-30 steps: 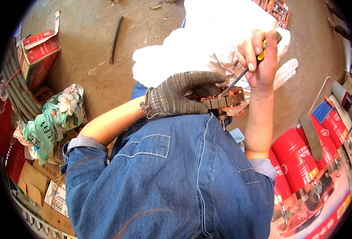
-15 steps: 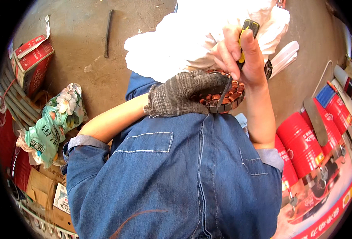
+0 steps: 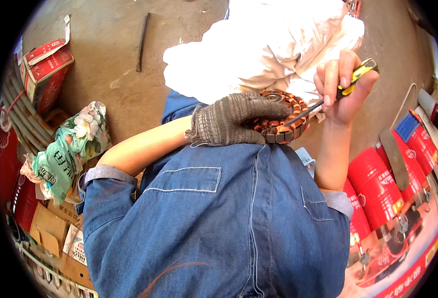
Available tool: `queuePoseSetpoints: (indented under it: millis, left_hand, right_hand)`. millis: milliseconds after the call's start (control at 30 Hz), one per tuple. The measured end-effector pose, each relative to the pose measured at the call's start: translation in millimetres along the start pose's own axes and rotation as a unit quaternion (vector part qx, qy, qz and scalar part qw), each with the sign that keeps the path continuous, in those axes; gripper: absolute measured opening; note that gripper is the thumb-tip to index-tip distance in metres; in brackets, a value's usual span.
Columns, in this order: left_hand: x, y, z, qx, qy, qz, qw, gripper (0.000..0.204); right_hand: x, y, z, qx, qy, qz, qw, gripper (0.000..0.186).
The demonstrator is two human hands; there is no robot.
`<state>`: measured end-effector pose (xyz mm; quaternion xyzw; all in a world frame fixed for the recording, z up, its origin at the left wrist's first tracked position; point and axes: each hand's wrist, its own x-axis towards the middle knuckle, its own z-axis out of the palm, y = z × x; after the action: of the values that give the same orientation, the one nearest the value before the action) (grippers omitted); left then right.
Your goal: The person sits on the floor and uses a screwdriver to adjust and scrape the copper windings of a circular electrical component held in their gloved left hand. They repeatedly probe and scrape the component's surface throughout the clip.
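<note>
In my gloved left hand (image 3: 236,118) is a round motor stator (image 3: 291,131) with copper windings and a dark segmented rim. The dark grey knit glove wraps its left side and hides part of it. My bare right hand (image 3: 345,84) grips the yellow-and-black handle of a screwdriver (image 3: 359,74). Its shaft slants down to the left, and the tip rests at the windings near the stator's front rim. A white cloth (image 3: 258,54) lies just beyond both hands, over my lap.
On the left stand a red box (image 3: 47,69), coiled grey hose (image 3: 25,114) and a green floral plastic bag (image 3: 62,159). Red drums (image 3: 375,184) appear on the right. A dark strip (image 3: 143,42) lies on the concrete floor.
My right hand has swung outward to the right, tilting the screwdriver from near upright to a low slant. The stator stays in my left hand, shifted slightly right in view.
</note>
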<state>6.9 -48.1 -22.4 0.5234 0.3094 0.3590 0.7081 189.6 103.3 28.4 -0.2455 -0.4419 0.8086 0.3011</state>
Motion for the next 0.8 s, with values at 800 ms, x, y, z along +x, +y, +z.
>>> queuePoseSetpoints:
  millis: [800]
  left_hand:
    - [2, 3, -4, -0.018, -0.001, -0.032, 0.999, 0.073]
  right_hand:
    - [-30, -41, 10, -0.247, -0.040, 0.012, 0.968, 0.039]
